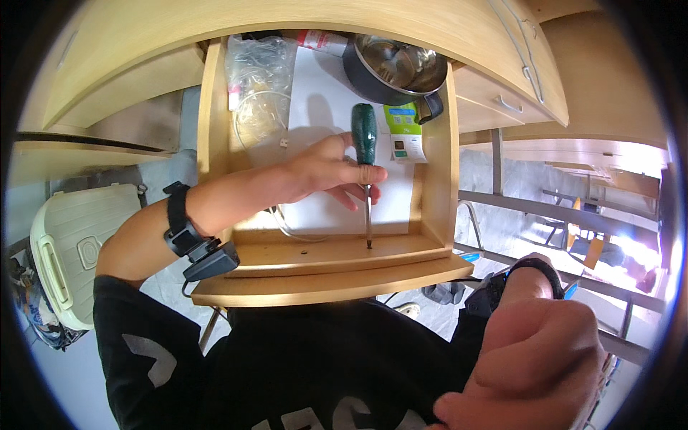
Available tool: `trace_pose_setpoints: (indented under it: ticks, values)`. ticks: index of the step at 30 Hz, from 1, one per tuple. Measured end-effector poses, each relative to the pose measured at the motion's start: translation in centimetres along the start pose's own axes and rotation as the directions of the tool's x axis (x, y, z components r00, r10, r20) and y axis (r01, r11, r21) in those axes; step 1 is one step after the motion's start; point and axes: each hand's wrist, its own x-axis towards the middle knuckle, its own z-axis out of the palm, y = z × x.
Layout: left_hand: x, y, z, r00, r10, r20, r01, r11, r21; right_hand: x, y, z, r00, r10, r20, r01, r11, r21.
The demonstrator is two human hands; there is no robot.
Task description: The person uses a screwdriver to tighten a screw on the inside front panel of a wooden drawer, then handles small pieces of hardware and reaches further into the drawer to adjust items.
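My left hand (326,172) reaches across the open wooden drawer (206,136), fingers closed round the lower handle and upper shaft of a screwdriver (365,136). It has a dark green handle and a metal shaft. The handle points away from me. Its tip is at the inner side of the drawer's front board (330,252), where a small dark hole shows to the left; I cannot tell if the tip touches. My right hand (537,358) is raised close at the lower right, bent toward my chest, with its fingers mostly hidden.
Inside the drawer are a dark pot (387,79), a clear plastic bag (258,72), a white cable (238,129), a green-and-white card (405,132) and a white sheet (315,93). A cream plastic case (86,251) stands at left; metal rails (559,208) run at right.
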Motion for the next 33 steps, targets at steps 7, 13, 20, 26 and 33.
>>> trace_pose_setpoints:
  ticks: [7, 13, 20, 26, 33]
  values:
    - [0.1, -0.4, -1.0, 0.998, -0.052, -0.036, 0.049, 0.996, -0.08, 4.8, -2.2, 6.2, 0.819, 0.452, -0.354, -0.407, 0.892, 0.197]
    - [0.0, -0.3, -0.6, 0.998, -0.067, 0.015, 0.069, 0.991, -0.115, 2.7, 1.4, 6.9, 0.932, -0.117, -0.344, 0.174, 0.974, 0.142]
    - [0.3, -1.9, -1.3, 0.999, -0.021, -0.026, 0.018, 0.993, -0.114, 5.5, -0.8, 5.9, 0.998, -0.018, -0.052, 0.027, 0.985, 0.168]
    - [0.4, -1.2, -0.4, 0.999, 0.037, -0.004, -0.037, 0.994, -0.107, 5.5, -2.2, 5.1, 0.95, 0.31, -0.032, -0.305, 0.947, 0.103]
    - [1.2, -1.5, 0.0, 0.995, 0.042, -0.095, -0.038, 0.998, 0.047, 7.5, -1.5, 5.2, 0.981, 0.177, 0.081, -0.181, 0.982, 0.052]
